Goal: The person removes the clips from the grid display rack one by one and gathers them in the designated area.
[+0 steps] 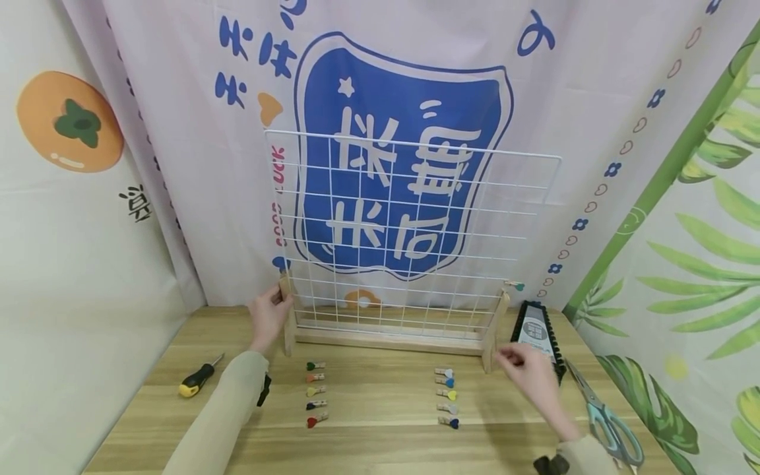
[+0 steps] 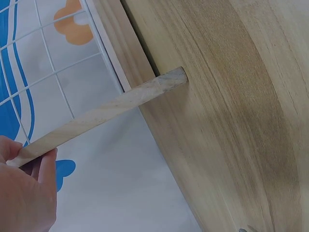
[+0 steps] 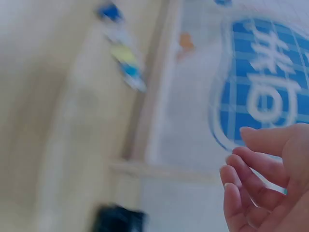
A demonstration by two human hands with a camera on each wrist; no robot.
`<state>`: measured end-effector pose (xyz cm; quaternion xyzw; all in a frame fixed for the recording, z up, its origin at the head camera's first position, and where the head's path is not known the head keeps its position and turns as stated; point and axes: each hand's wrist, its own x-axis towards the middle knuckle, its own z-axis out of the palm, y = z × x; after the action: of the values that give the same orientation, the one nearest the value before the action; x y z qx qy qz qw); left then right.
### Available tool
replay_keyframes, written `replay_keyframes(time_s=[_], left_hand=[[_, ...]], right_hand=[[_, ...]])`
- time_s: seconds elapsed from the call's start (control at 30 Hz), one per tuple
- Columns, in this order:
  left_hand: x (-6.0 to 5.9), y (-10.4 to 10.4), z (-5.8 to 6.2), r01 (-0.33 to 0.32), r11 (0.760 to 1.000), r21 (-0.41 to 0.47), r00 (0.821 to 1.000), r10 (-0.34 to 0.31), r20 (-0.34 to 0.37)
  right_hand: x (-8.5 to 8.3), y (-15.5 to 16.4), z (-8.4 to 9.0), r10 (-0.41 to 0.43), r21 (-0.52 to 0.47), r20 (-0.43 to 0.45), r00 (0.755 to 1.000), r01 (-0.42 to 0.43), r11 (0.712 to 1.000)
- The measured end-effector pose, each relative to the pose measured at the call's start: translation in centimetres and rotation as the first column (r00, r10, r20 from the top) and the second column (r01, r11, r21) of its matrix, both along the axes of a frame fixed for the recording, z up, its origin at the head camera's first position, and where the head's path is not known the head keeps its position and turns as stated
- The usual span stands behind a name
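A white wire grid (image 1: 410, 218) stands upright in a wooden stand (image 1: 392, 339). My left hand (image 1: 270, 315) grips the stand's left post (image 2: 111, 108) near its top, thumb on one side and fingers on the other. My right hand (image 1: 531, 376) is beside the foot of the right post (image 1: 495, 330); its fingers are loosely bent and hold nothing in the right wrist view. A clothespin with a teal heart (image 1: 515, 285) sits at the grid's lower right edge, above that post. Small heart clothespins lie in a left column (image 1: 316, 392) and a right column (image 1: 446, 394).
A yellow-black screwdriver (image 1: 198, 378) lies at the left of the wooden table (image 1: 380, 442). On the right are a black item with a pale label (image 1: 537, 333) and teal-handled scissors (image 1: 605, 415). A printed curtain (image 1: 225, 198) hangs behind the grid.
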<state>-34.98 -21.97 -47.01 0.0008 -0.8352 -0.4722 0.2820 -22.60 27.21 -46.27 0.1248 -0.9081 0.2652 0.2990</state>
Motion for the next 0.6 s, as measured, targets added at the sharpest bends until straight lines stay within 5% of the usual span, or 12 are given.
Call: replay_keyframes(time_s=[0.17,0.33,0.6], left_hand=[[0.2,0.1,0.1,0.003,1.000,0.013,1.000,-0.003,0.004],[0.2,0.0,0.2,-0.005,1.000,0.007,1.000,0.005,0.008],[0.1,-0.1,0.0,-0.015,1.000,-0.011,1.000,0.015,0.028]], right_hand=[[-2.1,2.3,3.8,-0.109,-0.054,-0.063,0.992,0.105,0.993],[-4.2,3.2,6.5,-0.201,-0.125,-0.030,0.979,0.196,0.973],[-6.2,3.3,7.3,-0.132,-0.105,0.044,0.990,0.136,0.985]])
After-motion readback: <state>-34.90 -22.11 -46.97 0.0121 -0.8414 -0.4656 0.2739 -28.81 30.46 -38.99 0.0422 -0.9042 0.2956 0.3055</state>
